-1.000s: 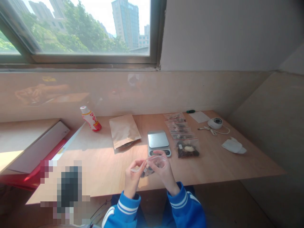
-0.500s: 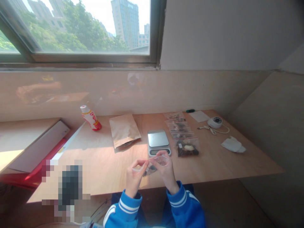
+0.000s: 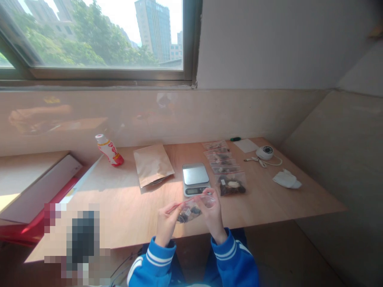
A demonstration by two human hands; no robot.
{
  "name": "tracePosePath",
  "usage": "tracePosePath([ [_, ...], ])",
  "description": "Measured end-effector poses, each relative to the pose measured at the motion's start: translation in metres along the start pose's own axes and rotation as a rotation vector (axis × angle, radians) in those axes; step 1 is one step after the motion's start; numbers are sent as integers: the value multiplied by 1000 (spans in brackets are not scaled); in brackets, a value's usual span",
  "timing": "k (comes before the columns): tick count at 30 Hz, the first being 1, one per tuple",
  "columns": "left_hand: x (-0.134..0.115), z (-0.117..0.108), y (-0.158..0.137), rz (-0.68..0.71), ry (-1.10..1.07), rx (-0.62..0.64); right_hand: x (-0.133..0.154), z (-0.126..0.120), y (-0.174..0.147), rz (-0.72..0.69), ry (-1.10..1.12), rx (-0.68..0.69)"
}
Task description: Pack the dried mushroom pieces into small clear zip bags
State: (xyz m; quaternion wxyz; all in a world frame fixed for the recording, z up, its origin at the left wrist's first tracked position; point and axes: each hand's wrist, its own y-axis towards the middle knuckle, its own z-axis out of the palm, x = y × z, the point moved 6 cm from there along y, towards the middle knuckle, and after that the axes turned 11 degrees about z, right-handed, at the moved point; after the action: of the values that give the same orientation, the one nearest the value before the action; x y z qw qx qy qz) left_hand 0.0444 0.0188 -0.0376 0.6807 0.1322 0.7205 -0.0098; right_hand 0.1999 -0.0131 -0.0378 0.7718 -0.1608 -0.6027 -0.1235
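Observation:
My left hand [image 3: 166,223] and my right hand [image 3: 213,213] hold between them a small clear zip bag [image 3: 189,210] with a red seal strip and dark pieces inside. Each hand pinches one end of the bag's top edge, just above the wooden table's [image 3: 125,215] near edge. Both sleeves are blue with white stripes. A small digital scale [image 3: 195,177] sits right behind the bag.
A row of filled clear bags [image 3: 225,167] lies right of the scale. A brown paper pouch [image 3: 152,164] and a red-white bottle [image 3: 108,150] stand further left. A white round device with cable [image 3: 264,153] and crumpled tissue [image 3: 286,179] are at the right. A pixelated patch covers the lower left.
My hands have pulled apart a little, stretching the bag's top edge out sideways. The view has shifted slightly to the right.

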Motion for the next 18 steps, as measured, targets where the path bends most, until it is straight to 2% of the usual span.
tracePosePath([
  [3, 3, 2, 3, -18, -35, -9, 1, -7, 2, 29, -14, 13],
  [8, 11, 5, 6, -56, -94, 71, 4, -24, 5, 85, -54, 23],
  [12, 16, 6, 8, -100, -105, 28, 3, -27, 6, 131, -48, 91],
  [18, 24, 6, 12, -244, -32, -45, -2, -33, 11, 103, -113, -14],
])
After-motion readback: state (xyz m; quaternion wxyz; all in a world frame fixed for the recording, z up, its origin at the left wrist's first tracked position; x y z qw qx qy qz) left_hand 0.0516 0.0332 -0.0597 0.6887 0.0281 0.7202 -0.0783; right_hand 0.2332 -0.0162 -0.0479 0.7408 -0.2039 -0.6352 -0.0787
